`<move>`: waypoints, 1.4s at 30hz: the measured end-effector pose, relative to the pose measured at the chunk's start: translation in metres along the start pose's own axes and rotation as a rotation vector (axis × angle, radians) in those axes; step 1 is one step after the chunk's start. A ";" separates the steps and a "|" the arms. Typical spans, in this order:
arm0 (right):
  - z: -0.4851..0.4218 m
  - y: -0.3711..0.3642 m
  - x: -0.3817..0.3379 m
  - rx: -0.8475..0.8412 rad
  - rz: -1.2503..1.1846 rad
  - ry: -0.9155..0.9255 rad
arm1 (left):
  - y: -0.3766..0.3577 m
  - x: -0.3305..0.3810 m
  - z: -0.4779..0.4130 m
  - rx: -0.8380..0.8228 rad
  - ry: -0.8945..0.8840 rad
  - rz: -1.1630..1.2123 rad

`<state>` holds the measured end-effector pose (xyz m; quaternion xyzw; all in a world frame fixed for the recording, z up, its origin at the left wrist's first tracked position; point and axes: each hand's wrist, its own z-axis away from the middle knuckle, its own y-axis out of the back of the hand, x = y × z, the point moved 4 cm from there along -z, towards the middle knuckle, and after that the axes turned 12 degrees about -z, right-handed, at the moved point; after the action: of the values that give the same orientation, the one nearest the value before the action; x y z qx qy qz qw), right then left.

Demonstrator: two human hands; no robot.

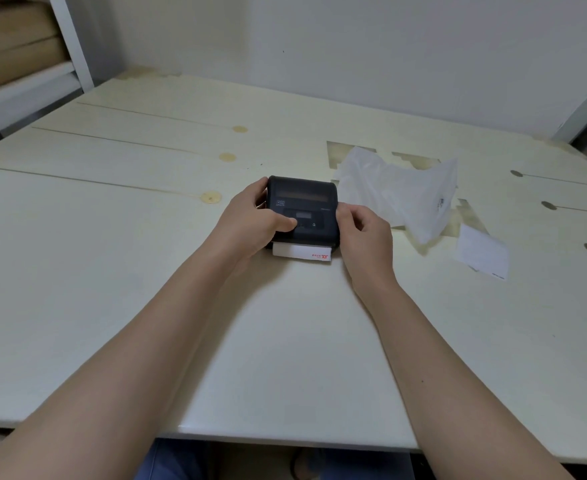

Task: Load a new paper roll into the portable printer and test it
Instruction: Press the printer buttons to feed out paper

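A small black portable printer (306,202) lies on the pale table (285,341) with its lid closed. A white strip of paper (300,251) with a red logo sticks out of its near edge. My left hand (254,220) wraps the printer's left side, and its thumb rests on the button panel near the small display. My right hand (363,233) grips the printer's right side with curled fingers. The paper roll inside is hidden.
A crumpled clear plastic bag (406,192) lies just right of the printer. A loose white paper slip (482,252) sits further right. White shelving (25,84) with cardboard stands at the far left. The table's near edge (285,434) runs below my forearms.
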<state>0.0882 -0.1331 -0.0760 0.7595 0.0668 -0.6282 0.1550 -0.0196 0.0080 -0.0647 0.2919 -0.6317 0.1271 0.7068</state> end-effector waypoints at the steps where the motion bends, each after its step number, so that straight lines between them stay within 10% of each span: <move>1: 0.000 0.000 0.000 0.001 -0.003 0.003 | 0.000 0.000 0.000 -0.002 -0.003 0.001; 42: 0.007 0.007 -0.002 -0.108 -0.263 0.046 | -0.001 -0.003 0.011 0.012 -0.145 -0.029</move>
<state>0.0837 -0.1417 -0.0740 0.7489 0.2032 -0.6211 0.1104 -0.0291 0.0014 -0.0678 0.3136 -0.6764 0.0992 0.6590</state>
